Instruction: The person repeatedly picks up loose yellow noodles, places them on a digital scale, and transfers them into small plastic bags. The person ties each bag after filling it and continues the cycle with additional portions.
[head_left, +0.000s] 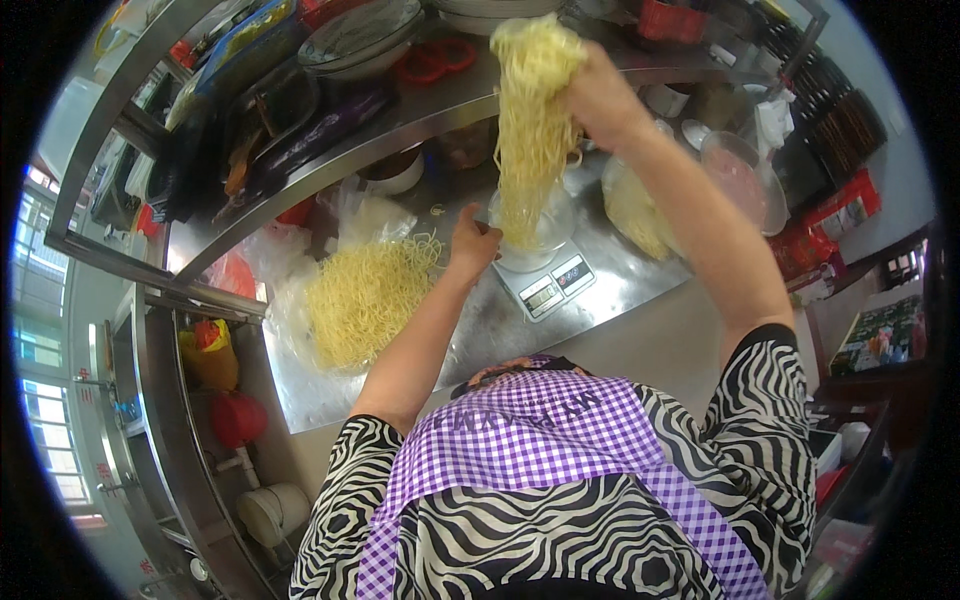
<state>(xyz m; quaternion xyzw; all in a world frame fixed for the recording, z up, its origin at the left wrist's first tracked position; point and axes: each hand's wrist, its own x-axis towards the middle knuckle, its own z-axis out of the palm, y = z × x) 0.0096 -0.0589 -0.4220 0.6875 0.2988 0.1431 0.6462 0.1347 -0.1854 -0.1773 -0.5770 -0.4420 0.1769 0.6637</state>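
Note:
High over the steel table, my right hand (606, 101) grips a bunch of yellow noodles (534, 127). Their strands hang down into a clear plastic bowl (555, 217). That bowl sits on a white digital kitchen scale (559, 279) with a lit display and buttons. My left hand (476, 241) is beside the bowl's left side, thumb raised and fingers apart, with nothing visible in it; whether it touches the bowl is unclear. Left of it, a large pile of loose noodles (367, 304) lies on a clear plastic bag (289, 311).
A steel shelf (442, 112) crosses above the table's back, bearing stacked plates (360, 37), an eggplant (337, 124) and red rings (435, 61). Bagged noodles (637, 210) lie right of the scale. Further right stands a clear container of pinkish food (735, 176).

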